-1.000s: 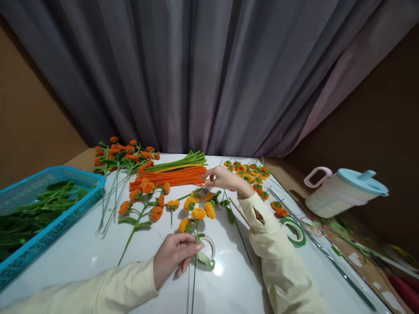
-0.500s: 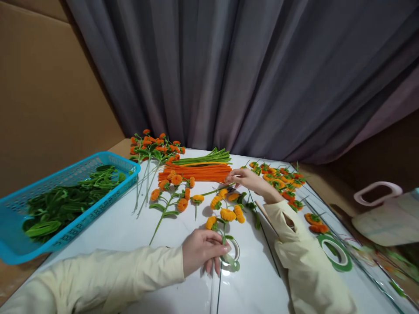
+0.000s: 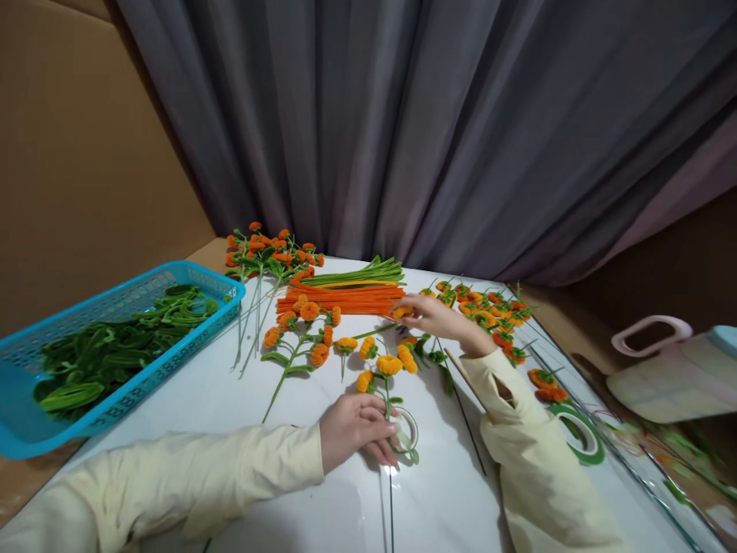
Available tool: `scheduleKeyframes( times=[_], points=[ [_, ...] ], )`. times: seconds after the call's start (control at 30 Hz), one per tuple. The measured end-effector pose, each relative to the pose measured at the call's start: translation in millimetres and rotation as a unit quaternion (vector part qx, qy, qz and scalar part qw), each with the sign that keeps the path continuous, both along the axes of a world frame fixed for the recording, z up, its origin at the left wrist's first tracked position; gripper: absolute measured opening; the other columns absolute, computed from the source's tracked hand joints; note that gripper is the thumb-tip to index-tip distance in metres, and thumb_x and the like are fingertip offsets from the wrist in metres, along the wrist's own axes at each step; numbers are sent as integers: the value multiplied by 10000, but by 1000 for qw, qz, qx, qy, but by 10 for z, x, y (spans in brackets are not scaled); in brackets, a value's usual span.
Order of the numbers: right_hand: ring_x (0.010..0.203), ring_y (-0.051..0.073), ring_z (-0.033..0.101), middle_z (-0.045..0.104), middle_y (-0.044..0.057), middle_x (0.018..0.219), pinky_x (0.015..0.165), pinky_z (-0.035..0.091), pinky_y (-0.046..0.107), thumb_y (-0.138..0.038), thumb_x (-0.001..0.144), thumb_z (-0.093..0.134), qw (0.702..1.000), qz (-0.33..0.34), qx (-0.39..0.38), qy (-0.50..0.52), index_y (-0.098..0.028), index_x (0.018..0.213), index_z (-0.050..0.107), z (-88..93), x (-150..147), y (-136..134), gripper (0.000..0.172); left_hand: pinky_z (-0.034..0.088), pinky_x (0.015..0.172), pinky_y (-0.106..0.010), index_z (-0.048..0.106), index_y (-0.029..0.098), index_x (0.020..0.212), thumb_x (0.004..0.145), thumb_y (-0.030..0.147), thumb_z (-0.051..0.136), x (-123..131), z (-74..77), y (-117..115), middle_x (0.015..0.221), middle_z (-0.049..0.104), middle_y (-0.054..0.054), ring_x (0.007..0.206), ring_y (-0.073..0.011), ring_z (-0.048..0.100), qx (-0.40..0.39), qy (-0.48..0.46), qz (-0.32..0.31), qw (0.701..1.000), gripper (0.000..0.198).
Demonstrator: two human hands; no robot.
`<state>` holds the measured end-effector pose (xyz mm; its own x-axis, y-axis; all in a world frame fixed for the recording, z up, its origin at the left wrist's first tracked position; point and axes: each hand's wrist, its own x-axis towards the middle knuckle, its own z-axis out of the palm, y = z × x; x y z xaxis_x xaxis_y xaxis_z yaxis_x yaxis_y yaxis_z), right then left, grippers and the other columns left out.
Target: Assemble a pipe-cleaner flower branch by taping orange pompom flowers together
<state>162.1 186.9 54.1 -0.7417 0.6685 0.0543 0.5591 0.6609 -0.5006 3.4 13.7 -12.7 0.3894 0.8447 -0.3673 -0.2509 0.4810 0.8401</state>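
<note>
My left hand (image 3: 360, 432) is closed around the stem of a fuzzy yellow flower sprig (image 3: 389, 365) with several pompom-like heads, held over the front middle of the table. A roll of green tape (image 3: 410, 421) shows behind its fingertips; whether the fingers also grip it is unclear. My right hand (image 3: 434, 319), farther back, pinches a single yellow flower head (image 3: 403, 312). Another yellow flower (image 3: 408, 342) lies just below that hand, and a loose yellow flower (image 3: 346, 345) is to the left. An orange flower sprig with leaves (image 3: 288, 365) lies left of the held sprig.
Orange and green chenille stems (image 3: 339, 299) lie at the back beside finished orange flowers (image 3: 259, 250). A blue basket (image 3: 173, 361) of green leaves is on the left. More flower heads (image 3: 489, 311), another green tape roll (image 3: 596, 453) and a pale pitcher (image 3: 662, 384) are on the right.
My right hand has picked up a yellow flower head from the table. My left hand has shifted slightly, moving the sprig to the left.
</note>
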Motion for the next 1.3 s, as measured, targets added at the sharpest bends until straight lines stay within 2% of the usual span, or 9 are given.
scheduleKeyframes(
  times=[0.13, 0.23, 0.4, 0.5, 0.6, 0.8, 0.97, 1.13, 1.3],
  points=[
    [699, 161, 524, 560, 40, 840, 648, 437, 262, -259, 754, 562, 995, -86, 24, 55, -180, 968, 520, 312, 277, -211, 232, 520, 498, -265, 553, 84, 856, 537, 369, 778, -15, -15, -8, 651, 633, -47, 515, -179, 652, 1, -9, 7, 1000, 484],
    [592, 121, 476, 510, 1, 802, 551, 431, 228, -315, 831, 479, 982, -130, -37, 129, -231, 1032, 406, 395, 459, -520, 230, 518, 480, -255, 550, 78, 891, 567, 361, 764, -24, -39, -22, 676, 636, -58, 510, -168, 645, 15, -13, -3, 1000, 480],
    [785, 147, 524, 524, 42, 938, 716, 470, 255, -373, 875, 433, 985, -45, -151, 71, -228, 1030, 438, 306, 634, -1028, 212, 457, 346, -216, 530, 84, 926, 631, 357, 714, -17, -68, -44, 694, 645, -64, 380, -101, 558, 45, 10, -35, 998, 442],
    [999, 209, 513, 530, 80, 1084, 883, 423, 336, -372, 884, 422, 986, 4, -164, 16, -233, 1182, 464, 219, 674, -1221, 332, 441, 328, -205, 524, 89, 905, 634, 357, 709, -16, -72, -46, 682, 639, -53, 360, -88, 537, 50, 17, -38, 998, 424],
    [1096, 245, 484, 510, 102, 1192, 933, 388, 381, -360, 889, 415, 987, -30, -152, 32, -236, 1306, 358, 98, 669, -1340, 439, 440, 324, -200, 523, 93, 904, 647, 348, 701, -23, -80, -45, 684, 635, -46, 354, -79, 525, 56, 19, -44, 997, 403],
    [909, 219, 596, 577, 126, 1073, 781, 478, 339, -276, 911, 339, 988, -82, -96, 85, -192, 1154, 398, -168, 522, -1468, 263, 426, 318, -193, 528, 99, 890, 648, 339, 698, -25, -71, -54, 657, 636, -35, 343, -75, 514, 59, 24, -47, 997, 381],
    [990, 234, 596, 566, 135, 1136, 794, 491, 350, -187, 898, 340, 987, -111, -51, 101, -217, 1185, 324, -378, 445, -1554, 289, 420, 314, -196, 512, 97, 860, 614, 332, 720, -22, -27, -45, 637, 641, -38, 333, -76, 510, 41, 22, -44, 998, 400],
    [1060, 219, 569, 531, 126, 1208, 831, 502, 335, -136, 897, 329, 990, -92, 6, 111, -234, 1257, 266, -497, 400, -1607, 379, 416, 316, -190, 537, 89, 886, 623, 328, 714, -28, -24, -36, 625, 636, -29, 336, -73, 510, 38, 21, -59, 997, 398],
    [1100, 208, 537, 547, 115, 1193, 863, 494, 327, -97, 883, 349, 986, -22, 115, 117, -226, 1298, 279, -421, 405, -1632, 441, 412, 308, -194, 519, 96, 832, 617, 321, 716, -21, -40, -41, 613, 640, -37, 325, -79, 507, 39, 22, -49, 998, 368]
  ],
)
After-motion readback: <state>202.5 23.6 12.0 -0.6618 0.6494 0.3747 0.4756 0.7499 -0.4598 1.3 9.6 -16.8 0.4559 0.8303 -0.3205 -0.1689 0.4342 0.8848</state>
